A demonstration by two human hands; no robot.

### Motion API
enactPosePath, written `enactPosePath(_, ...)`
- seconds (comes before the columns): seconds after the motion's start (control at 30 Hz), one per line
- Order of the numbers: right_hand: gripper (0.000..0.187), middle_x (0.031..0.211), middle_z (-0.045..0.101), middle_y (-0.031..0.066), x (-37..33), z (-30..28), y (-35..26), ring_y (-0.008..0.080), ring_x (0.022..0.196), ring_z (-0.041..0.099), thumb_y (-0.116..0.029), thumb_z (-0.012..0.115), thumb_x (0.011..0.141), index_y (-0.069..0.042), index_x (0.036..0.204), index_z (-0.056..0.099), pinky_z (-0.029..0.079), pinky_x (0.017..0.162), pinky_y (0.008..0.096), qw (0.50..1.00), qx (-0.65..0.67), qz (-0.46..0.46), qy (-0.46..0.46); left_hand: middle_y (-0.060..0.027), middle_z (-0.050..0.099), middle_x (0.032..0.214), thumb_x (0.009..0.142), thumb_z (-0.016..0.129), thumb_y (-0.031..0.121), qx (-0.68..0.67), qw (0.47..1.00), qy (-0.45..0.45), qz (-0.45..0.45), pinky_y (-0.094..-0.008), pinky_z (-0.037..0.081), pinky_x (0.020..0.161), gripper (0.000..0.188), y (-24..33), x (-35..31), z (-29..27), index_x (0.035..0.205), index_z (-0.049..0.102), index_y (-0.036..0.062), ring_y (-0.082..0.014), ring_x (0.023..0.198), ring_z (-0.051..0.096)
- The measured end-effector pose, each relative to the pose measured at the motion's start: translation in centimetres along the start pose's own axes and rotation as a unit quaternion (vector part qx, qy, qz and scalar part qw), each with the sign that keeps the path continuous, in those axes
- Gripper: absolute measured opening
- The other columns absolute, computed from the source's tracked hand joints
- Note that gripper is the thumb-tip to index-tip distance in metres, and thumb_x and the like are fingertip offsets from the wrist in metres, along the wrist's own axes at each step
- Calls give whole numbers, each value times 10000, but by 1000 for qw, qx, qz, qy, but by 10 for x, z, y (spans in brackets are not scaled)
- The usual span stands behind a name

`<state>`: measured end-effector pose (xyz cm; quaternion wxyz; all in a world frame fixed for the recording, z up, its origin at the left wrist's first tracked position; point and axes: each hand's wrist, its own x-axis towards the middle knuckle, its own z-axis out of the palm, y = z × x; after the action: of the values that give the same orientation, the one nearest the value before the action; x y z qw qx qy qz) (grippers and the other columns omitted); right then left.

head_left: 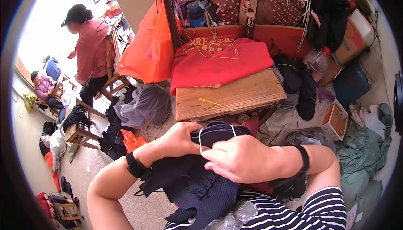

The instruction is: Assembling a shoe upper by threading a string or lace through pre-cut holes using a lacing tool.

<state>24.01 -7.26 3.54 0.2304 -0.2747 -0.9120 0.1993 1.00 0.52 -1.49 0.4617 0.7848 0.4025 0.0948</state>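
Over my lap, my left hand (181, 140) grips the side of a bundle of dark navy knitted fabric (195, 184), its fingers partly hidden behind it. A thin white cord (200, 135) loops across the top of the bundle. My right hand (243, 158) is closed at the near side, its fingertips pinching the cord close to my left thumb. Jagged, textured pieces of the fabric hang down over my striped clothing. What lies under my right fingers is hidden.
A wooden chair seat (235, 93) stands just ahead, with a red cloth (222, 64) and a yellow needle-like tool (210, 101) on it. Plastic bags (145, 104) lie to its left. A wooden stool (79, 131) holds dark strips. Several people sit or stand at the far left.
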Motion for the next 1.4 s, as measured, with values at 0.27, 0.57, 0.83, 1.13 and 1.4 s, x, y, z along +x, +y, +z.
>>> enactPosePath(0.27, 214, 732, 644, 134, -73, 14, 39, 297, 677, 674, -220, 684, 960, -14, 937, 629, 517, 610, 348, 961, 157, 216, 71, -126, 700, 1084, 663, 927, 305, -92, 993, 79, -10, -326, 492, 937, 600, 2, -49, 2, 1091, 700, -49, -221, 1019, 663)
enactPosePath(0.57, 283, 844, 680, 96, -101, 98, 36, 179, 775, 703, -209, 607, 1015, 28, 1137, 514, 548, 661, 302, 842, 416, 335, 76, -22, 711, 986, 710, 898, 106, -291, 942, 132, -105, -250, 541, 795, 462, -4, -59, 12, 1102, 682, -10, -95, 867, 647)
enactPosePath(0.83, 223, 789, 665, 64, -72, 20, -6, 100, 601, 625, -220, 572, 1037, -12, 1104, 528, 490, 548, 233, 780, 524, 330, 89, -57, 705, 938, 836, 772, 164, -366, 900, 178, -157, -272, 576, 711, 368, 16, -54, -11, 1126, 645, -23, -127, 747, 681)
enactPosePath(1.13, 244, 705, 564, -49, -57, -12, -17, 26, 561, 493, -245, 609, 1021, -16, 1098, 645, 401, 523, 211, 798, 490, 352, 3, -47, 728, 968, 864, 792, 304, -308, 918, 107, -224, -233, 550, 729, 428, 13, -27, 11, 1129, 676, -13, -88, 799, 675)
enactPosePath(1.4, 258, 721, 531, -52, -55, -10, -21, 22, 642, 424, -204, 657, 997, 8, 1144, 660, 380, 577, 220, 881, 355, 281, 139, -66, 732, 891, 832, 830, 254, -261, 937, 169, -160, -237, 557, 672, 411, -15, 16, 10, 1076, 695, -48, -104, 744, 681)
